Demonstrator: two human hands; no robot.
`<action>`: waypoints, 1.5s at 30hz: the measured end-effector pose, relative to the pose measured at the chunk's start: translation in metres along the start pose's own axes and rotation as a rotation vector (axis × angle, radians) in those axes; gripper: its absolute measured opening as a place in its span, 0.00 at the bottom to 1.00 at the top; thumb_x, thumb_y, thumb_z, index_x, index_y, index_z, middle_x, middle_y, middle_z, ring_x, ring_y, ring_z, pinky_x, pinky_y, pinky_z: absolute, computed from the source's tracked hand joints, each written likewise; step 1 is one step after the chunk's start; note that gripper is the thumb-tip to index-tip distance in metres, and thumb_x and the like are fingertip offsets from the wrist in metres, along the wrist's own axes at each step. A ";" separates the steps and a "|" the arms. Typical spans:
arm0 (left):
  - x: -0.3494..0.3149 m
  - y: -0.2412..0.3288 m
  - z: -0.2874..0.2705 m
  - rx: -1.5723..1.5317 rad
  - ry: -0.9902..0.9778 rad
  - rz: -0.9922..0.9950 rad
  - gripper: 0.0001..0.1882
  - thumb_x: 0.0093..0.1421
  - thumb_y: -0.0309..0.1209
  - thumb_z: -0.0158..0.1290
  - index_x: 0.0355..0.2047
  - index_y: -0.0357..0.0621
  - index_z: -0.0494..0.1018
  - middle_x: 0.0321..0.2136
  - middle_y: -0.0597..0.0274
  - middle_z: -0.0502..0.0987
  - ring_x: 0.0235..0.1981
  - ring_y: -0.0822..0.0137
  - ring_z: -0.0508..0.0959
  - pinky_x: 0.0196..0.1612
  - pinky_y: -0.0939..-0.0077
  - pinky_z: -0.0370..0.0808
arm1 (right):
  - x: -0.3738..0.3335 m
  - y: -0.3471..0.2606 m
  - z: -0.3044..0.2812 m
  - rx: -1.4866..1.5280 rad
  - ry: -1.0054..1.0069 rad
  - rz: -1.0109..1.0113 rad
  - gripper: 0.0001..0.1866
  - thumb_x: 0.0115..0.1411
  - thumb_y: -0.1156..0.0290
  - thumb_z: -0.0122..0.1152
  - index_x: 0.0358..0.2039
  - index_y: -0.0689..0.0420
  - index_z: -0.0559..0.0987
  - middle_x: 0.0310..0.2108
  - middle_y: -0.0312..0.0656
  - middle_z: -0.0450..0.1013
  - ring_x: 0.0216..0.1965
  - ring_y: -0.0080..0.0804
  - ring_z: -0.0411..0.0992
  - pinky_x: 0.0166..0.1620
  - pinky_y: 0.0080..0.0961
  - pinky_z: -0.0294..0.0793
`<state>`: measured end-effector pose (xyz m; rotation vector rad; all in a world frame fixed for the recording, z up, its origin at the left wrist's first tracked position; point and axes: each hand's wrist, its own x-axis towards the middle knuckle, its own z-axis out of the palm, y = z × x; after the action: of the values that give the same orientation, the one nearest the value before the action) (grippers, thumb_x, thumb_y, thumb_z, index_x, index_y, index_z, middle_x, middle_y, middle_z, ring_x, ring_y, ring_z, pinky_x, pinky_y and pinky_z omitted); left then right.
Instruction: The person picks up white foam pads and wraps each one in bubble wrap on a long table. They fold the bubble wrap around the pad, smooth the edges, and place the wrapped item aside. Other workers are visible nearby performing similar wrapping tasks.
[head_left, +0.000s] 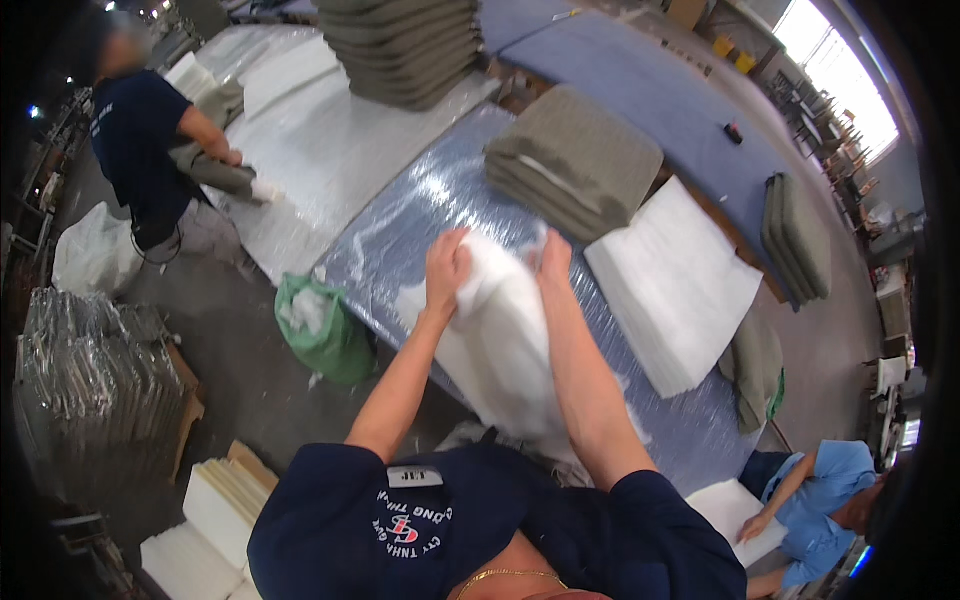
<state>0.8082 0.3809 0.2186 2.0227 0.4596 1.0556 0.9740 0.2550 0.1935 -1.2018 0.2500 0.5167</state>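
In front of me a soft white sheet of padding (508, 335) bulges up, its near end hanging toward my body. My left hand (448, 268) has its fingers curled round the sheet's far left edge. The far right edge is in my right hand (549, 258), its fingers also closed on the material. Under the sheet is a table covered in shiny plastic film (395, 225). A stack of white padding sheets (675, 285) lies to the right of my hands. Just beyond stands a pile of grey-green cushion covers (575, 160).
At far left a co-worker (140, 150) handles a grey-green cushion piece. Another person in a light blue shirt (835, 490) touches a white sheet at lower right. A green sack (325, 330) of white stuffing stands left of the table. A tall cushion stack (400, 50) rises at the back.
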 end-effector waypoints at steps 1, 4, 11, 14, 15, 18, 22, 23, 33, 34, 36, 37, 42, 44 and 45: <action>0.002 0.009 0.004 0.193 0.107 0.088 0.15 0.60 0.30 0.47 0.45 0.40 0.77 0.44 0.49 0.78 0.50 0.49 0.74 0.57 0.55 0.66 | -0.012 -0.007 0.010 0.021 -0.064 -0.024 0.07 0.61 0.72 0.49 0.34 0.59 0.76 0.30 0.41 0.74 0.25 0.30 0.72 0.25 0.30 0.70; 0.011 0.034 -0.001 0.276 0.251 0.262 0.17 0.61 0.31 0.48 0.48 0.41 0.74 0.49 0.49 0.74 0.54 0.50 0.71 0.61 0.52 0.62 | -0.019 0.002 0.008 -0.158 -0.264 -0.191 0.08 0.59 0.76 0.47 0.33 0.59 0.77 0.28 0.38 0.71 0.25 0.26 0.70 0.28 0.23 0.68; 0.001 -0.004 -0.013 0.157 -0.430 0.320 0.29 0.60 0.36 0.51 0.61 0.44 0.62 0.63 0.45 0.59 0.61 0.46 0.62 0.65 0.48 0.55 | -0.051 -0.024 0.041 -0.663 -0.389 -0.137 0.25 0.65 0.49 0.52 0.39 0.62 0.80 0.41 0.49 0.76 0.41 0.35 0.74 0.47 0.28 0.71; 0.008 0.019 -0.001 0.002 0.124 0.131 0.33 0.61 0.39 0.51 0.65 0.44 0.58 0.57 0.47 0.69 0.58 0.46 0.68 0.64 0.51 0.59 | -0.073 -0.031 0.055 -0.812 -0.578 -0.130 0.42 0.62 0.33 0.47 0.49 0.66 0.76 0.49 0.56 0.74 0.54 0.43 0.70 0.59 0.34 0.64; 0.009 0.021 -0.004 -0.026 0.150 0.068 0.35 0.61 0.39 0.51 0.67 0.44 0.55 0.55 0.46 0.71 0.57 0.46 0.69 0.63 0.52 0.61 | -0.075 -0.025 0.059 -0.859 -0.557 -0.146 0.47 0.61 0.30 0.45 0.55 0.69 0.72 0.56 0.59 0.69 0.60 0.47 0.66 0.63 0.37 0.59; 0.017 0.019 -0.021 0.100 -0.214 -0.028 0.40 0.61 0.40 0.50 0.70 0.43 0.47 0.54 0.40 0.73 0.56 0.45 0.71 0.59 0.55 0.66 | -0.076 -0.029 0.064 -0.911 -0.644 -0.125 0.49 0.60 0.29 0.45 0.55 0.69 0.72 0.56 0.60 0.69 0.59 0.49 0.67 0.62 0.37 0.62; 0.013 0.015 -0.032 -0.030 -0.237 0.040 0.45 0.60 0.41 0.53 0.70 0.38 0.43 0.56 0.38 0.70 0.53 0.42 0.74 0.57 0.57 0.68 | -0.081 -0.049 0.079 -1.186 -0.802 -0.165 0.43 0.57 0.37 0.55 0.55 0.68 0.73 0.55 0.58 0.71 0.56 0.49 0.71 0.58 0.35 0.67; 0.011 0.003 -0.026 0.076 -0.070 0.190 0.50 0.58 0.43 0.54 0.72 0.42 0.38 0.61 0.43 0.67 0.56 0.47 0.74 0.57 0.61 0.70 | -0.069 -0.030 0.080 -1.196 -0.741 -0.263 0.36 0.58 0.45 0.58 0.52 0.66 0.76 0.53 0.56 0.73 0.53 0.47 0.73 0.55 0.35 0.70; 0.024 0.005 -0.027 0.011 -0.388 0.049 0.21 0.57 0.35 0.52 0.50 0.42 0.77 0.50 0.50 0.77 0.50 0.50 0.76 0.55 0.63 0.71 | -0.007 -0.015 0.043 -0.832 0.168 -0.444 0.20 0.62 0.58 0.49 0.37 0.63 0.80 0.37 0.59 0.78 0.42 0.62 0.74 0.48 0.45 0.72; 0.023 0.009 -0.032 0.017 -0.420 0.009 0.20 0.57 0.35 0.52 0.49 0.42 0.78 0.49 0.51 0.78 0.49 0.50 0.77 0.54 0.63 0.71 | -0.015 -0.030 0.040 -0.830 0.114 -0.482 0.19 0.61 0.59 0.50 0.37 0.63 0.79 0.37 0.60 0.77 0.41 0.61 0.75 0.47 0.45 0.73; 0.034 0.015 -0.030 0.022 -0.472 0.013 0.17 0.57 0.34 0.52 0.45 0.42 0.79 0.44 0.52 0.79 0.47 0.51 0.76 0.52 0.62 0.71 | -0.040 -0.065 0.031 -0.834 -0.015 -0.552 0.16 0.60 0.62 0.52 0.39 0.62 0.78 0.35 0.63 0.77 0.39 0.61 0.76 0.45 0.45 0.74; 0.037 0.014 -0.029 0.051 -0.507 0.001 0.17 0.57 0.35 0.52 0.44 0.42 0.79 0.43 0.51 0.78 0.46 0.50 0.76 0.52 0.61 0.71 | -0.057 -0.079 0.023 -0.791 -0.044 -0.563 0.15 0.58 0.63 0.53 0.37 0.62 0.77 0.34 0.60 0.78 0.37 0.55 0.77 0.43 0.41 0.74; 0.049 -0.051 0.002 0.096 -0.703 0.084 0.21 0.64 0.45 0.49 0.47 0.40 0.76 0.46 0.46 0.77 0.49 0.46 0.73 0.54 0.56 0.69 | -0.099 -0.088 -0.077 -0.645 -0.235 -0.492 0.10 0.60 0.65 0.55 0.34 0.60 0.75 0.31 0.48 0.79 0.34 0.29 0.77 0.37 0.30 0.73; 0.065 -0.071 -0.006 0.043 -0.923 0.090 0.24 0.66 0.48 0.47 0.49 0.41 0.76 0.52 0.50 0.76 0.54 0.50 0.72 0.57 0.59 0.67 | -0.119 -0.080 -0.107 -0.883 -0.260 -0.411 0.16 0.63 0.58 0.56 0.38 0.60 0.77 0.35 0.49 0.80 0.36 0.32 0.77 0.40 0.30 0.73; 0.070 -0.082 -0.010 0.048 -0.908 0.214 0.18 0.68 0.40 0.45 0.44 0.38 0.76 0.44 0.49 0.77 0.47 0.54 0.74 0.53 0.64 0.69 | -0.132 -0.074 -0.112 -1.028 -0.306 -0.369 0.20 0.64 0.54 0.56 0.41 0.60 0.77 0.36 0.50 0.79 0.38 0.34 0.77 0.42 0.31 0.73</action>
<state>0.8441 0.4801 0.1945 2.3664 -0.2159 0.1518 0.9077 0.0983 0.2741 -2.0725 -0.5691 0.4999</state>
